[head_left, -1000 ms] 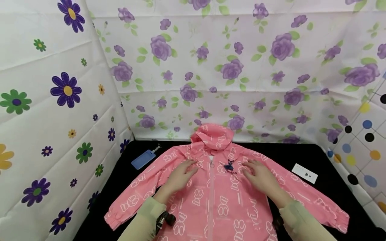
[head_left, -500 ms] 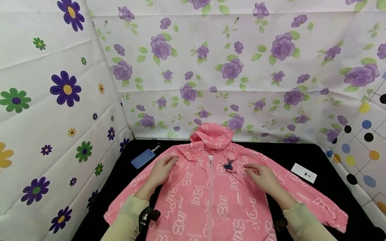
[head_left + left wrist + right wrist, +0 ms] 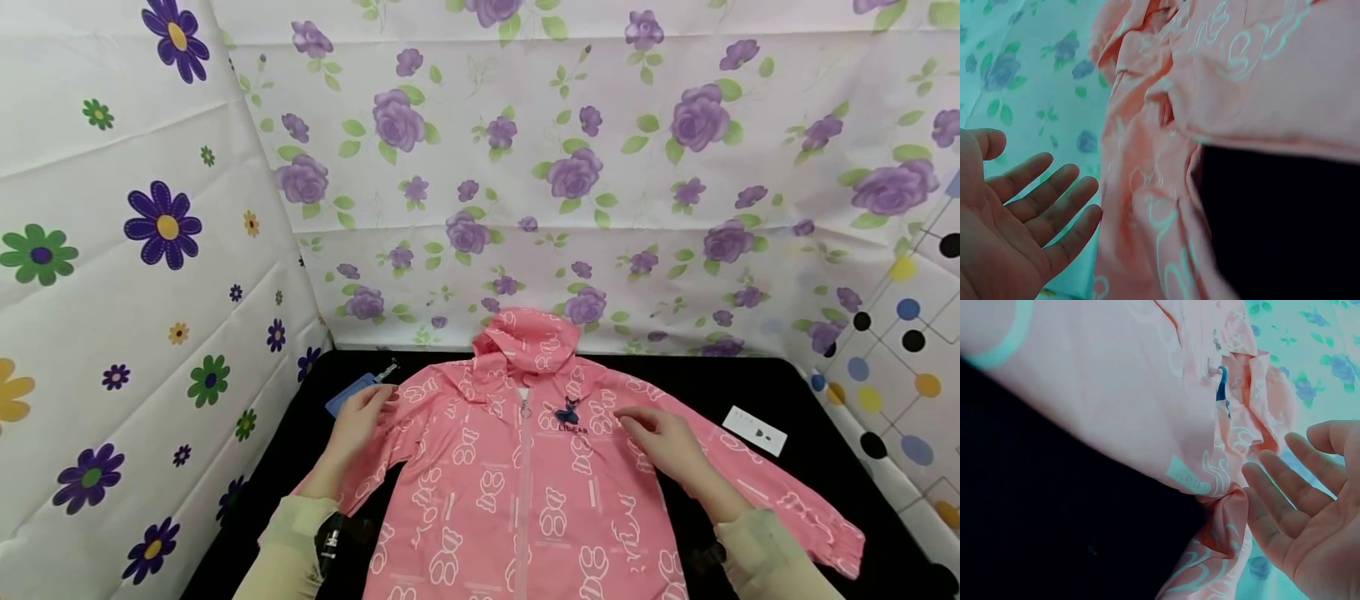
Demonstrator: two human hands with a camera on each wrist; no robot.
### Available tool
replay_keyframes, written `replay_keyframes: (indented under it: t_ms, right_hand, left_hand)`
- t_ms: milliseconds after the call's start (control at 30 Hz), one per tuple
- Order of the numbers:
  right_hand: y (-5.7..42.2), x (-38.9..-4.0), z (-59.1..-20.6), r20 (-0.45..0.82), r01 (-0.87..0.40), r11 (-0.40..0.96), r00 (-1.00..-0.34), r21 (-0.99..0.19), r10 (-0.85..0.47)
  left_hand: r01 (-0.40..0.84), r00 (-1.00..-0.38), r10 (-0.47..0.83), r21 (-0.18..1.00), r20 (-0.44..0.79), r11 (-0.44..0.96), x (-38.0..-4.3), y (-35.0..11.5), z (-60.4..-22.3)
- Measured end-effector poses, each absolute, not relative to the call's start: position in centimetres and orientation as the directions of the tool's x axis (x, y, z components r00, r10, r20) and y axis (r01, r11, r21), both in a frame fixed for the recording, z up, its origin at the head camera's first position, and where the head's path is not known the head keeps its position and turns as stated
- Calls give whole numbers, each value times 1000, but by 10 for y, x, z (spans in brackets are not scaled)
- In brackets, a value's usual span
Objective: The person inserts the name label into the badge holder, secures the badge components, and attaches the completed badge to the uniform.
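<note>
A pink hooded jacket with white bear outlines lies spread front side up, its front zipper running down the middle. A dark blue animal figure sits on its chest above dark lettering. My left hand is over the jacket's left-side sleeve near the shoulder, overlapping the blue badge holder in the head view. In the left wrist view its fingers are loosely spread and hold nothing. My right hand hovers over the other side of the chest, its fingers relaxed and holding nothing.
The jacket lies on a black tabletop. A white card with small dark marks lies at the right, beyond the sleeve. Flower-patterned sheets hang behind and at the left; a dotted sheet hangs at the right.
My left hand has moved left from the chest across the shoulder to the sleeve, now partly covering the badge holder. My right hand has shifted slightly right. The jacket stays in place.
</note>
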State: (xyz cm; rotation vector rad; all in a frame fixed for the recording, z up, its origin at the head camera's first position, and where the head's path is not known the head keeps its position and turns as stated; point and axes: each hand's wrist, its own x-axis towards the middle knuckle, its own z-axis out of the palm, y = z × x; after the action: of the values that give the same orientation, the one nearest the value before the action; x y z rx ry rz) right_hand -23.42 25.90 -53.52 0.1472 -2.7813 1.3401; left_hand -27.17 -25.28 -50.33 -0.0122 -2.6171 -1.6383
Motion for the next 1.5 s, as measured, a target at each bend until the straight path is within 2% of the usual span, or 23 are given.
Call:
replay_keyframes:
  t_ms: [233, 433, 567, 667, 833, 967, 1167, 1500]
  right_hand:
    - [260, -231, -530, 100, -111, 598, -994, -794, -51]
    - [262, -226, -522, 93, -106, 563, -994, -820, -52]
    - [265, -224, -519, 82, -92, 551, -996, -829, -42]
    - [267, -224, -519, 85, -95, 565, -995, -820, -45]
    - [269, -225, -520, 88, -102, 575, -995, -812, -53]
    - [270, -225, -520, 78, -99, 560, -995, -823, -61]
    - [267, -226, -517, 83, -106, 562, -994, -820, -67]
    - [260, -226, -514, 57, -92, 531, -995, -842, -82]
  left_hand:
    - [-35, -993, -114, 964, -5, 265, -277, -267, -499]
    - [-72, -980, -198, 967, -23, 245, -290, -279, -497]
    - [-88, -977, -214, 935, -13, 344, -303, -287, -502]
    - [-105, -974, -226, 875, 6, 473, -313, -293, -506]
    - [-78, -983, -172, 680, 71, 729, -326, -301, -514]
    - [-48, -989, -115, 524, 96, 850, -333, -305, -518]
    - [-103, -994, -111, 400, -3, 911, -339, -311, -523]
    - [-124, -992, -109, 366, -62, 922, -333, -321, -528]
